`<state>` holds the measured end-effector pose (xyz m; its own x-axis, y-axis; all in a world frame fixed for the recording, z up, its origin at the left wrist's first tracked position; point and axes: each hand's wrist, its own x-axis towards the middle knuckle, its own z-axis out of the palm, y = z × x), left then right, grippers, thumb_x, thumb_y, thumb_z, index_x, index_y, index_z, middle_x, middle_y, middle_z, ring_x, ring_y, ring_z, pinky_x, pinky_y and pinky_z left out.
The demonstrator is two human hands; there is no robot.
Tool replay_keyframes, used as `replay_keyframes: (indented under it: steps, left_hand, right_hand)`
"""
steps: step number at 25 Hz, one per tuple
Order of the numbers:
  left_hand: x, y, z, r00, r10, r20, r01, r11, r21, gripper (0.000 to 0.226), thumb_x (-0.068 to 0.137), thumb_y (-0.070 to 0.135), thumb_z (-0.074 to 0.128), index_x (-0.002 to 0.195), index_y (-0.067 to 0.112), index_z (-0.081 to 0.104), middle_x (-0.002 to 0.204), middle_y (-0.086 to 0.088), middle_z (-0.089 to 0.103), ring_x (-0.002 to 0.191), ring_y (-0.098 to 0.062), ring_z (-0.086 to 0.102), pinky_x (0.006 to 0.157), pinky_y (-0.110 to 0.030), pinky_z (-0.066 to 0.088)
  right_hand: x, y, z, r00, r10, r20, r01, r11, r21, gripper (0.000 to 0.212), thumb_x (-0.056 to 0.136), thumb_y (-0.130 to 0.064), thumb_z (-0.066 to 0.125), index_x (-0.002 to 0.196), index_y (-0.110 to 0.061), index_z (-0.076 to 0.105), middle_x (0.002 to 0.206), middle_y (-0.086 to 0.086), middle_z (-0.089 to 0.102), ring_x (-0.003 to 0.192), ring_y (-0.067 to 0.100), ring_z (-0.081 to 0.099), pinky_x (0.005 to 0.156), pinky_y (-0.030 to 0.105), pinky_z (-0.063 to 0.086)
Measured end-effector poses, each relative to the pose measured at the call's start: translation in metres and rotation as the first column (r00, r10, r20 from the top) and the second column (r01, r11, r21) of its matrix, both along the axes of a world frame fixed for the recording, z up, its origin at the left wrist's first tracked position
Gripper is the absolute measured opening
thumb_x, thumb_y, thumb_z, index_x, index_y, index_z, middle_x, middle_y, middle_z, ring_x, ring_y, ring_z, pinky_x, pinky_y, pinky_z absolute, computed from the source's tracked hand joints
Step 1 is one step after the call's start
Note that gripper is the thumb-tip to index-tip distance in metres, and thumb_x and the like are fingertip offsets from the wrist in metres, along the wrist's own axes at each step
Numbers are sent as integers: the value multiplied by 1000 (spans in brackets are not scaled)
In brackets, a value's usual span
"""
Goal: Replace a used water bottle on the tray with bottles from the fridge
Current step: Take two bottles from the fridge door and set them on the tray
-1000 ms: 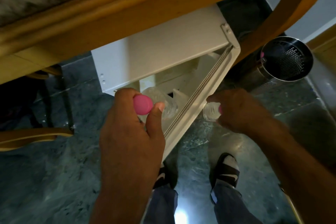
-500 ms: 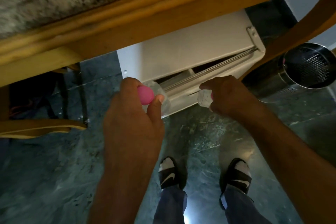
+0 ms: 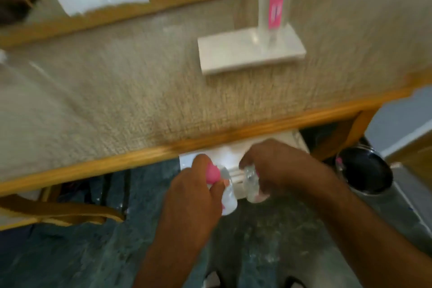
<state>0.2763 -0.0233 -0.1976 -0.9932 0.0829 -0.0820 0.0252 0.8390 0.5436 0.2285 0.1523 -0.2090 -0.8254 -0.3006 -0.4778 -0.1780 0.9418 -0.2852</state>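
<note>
My left hand [image 3: 194, 196] grips a clear water bottle with a pink cap [image 3: 225, 196] by its neck, held low in front of the counter edge. Close beside it, my right hand [image 3: 280, 166] holds a second clear bottle [image 3: 252, 184], its pink cap mostly hidden by my fingers. Behind both hands the white fridge [image 3: 224, 155] sits under the counter, its door nearly shut. Up on the granite counter a white tray [image 3: 233, 56] carries one tall clear bottle with a pink label [image 3: 274, 0] standing upright on its right side. The view is motion-blurred.
The counter's wooden edge [image 3: 163, 149] runs across the middle. A metal mesh bin [image 3: 364, 168] stands on the floor to the right of the fridge. A wooden chair [image 3: 58, 210] is tucked under the counter at left. A framed mirror [image 3: 140, 7] lines the back wall.
My head has lifted, so the counter top, tray and its bottle have come into view. The fridge door has swung nearly shut. Both hands still hold their bottles, now closer together.
</note>
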Motion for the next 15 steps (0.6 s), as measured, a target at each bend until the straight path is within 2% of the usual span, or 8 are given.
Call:
replay_keyframes:
  steps: [3,7,9,10,12,15]
  left_hand:
    - [-3,9,99,996,-54,-65,55,998,21,22,83,37,66,85,33,45,74,12,54,70,-13,54,58,-23,30]
    - [-28,28,226,962,-79,-262,70,997,-43,25,83,41,67,89,34,43,73,11,54,65,-5,52,53,-22,37]
    - [-49,38,286,946,-41,-321,36,999,-22,22,83,40,67,89,32,48,75,12,54,69,-6,54,53,-21,38]
    - [-63,44,310,941,-26,-337,25,1000,-8,22,83,40,67,89,30,49,77,11,55,71,-9,55,54,-22,38]
    - [-93,51,336,937,-5,-349,16,999,28,22,84,38,67,92,30,48,82,8,56,69,-8,55,53,-21,39]
    - [-139,53,343,938,-7,-348,28,998,56,23,84,35,68,96,26,51,90,2,61,73,-14,59,59,-27,47]
  right_hand:
    - [-7,7,128,994,107,2,-107,994,-14,64,62,-20,86,121,-29,61,121,-2,63,104,20,59,85,32,49]
    - [-28,19,291,976,151,-156,-157,987,-21,63,64,-17,84,123,-22,61,110,3,64,87,20,64,76,36,59]
    - [-40,25,358,959,181,-219,-184,983,5,53,67,-15,82,117,-16,64,95,1,62,77,22,69,69,38,61]
    - [-49,28,385,951,180,-253,-182,983,17,49,67,-15,82,113,-14,66,90,0,64,75,24,70,66,36,61]
    - [-72,32,414,939,152,-309,-154,988,18,45,65,-17,83,108,-13,69,98,3,70,84,24,69,65,27,55]
    - [-113,35,421,920,159,-358,-164,986,17,52,67,-18,83,116,-12,66,111,1,65,94,17,59,68,22,44]
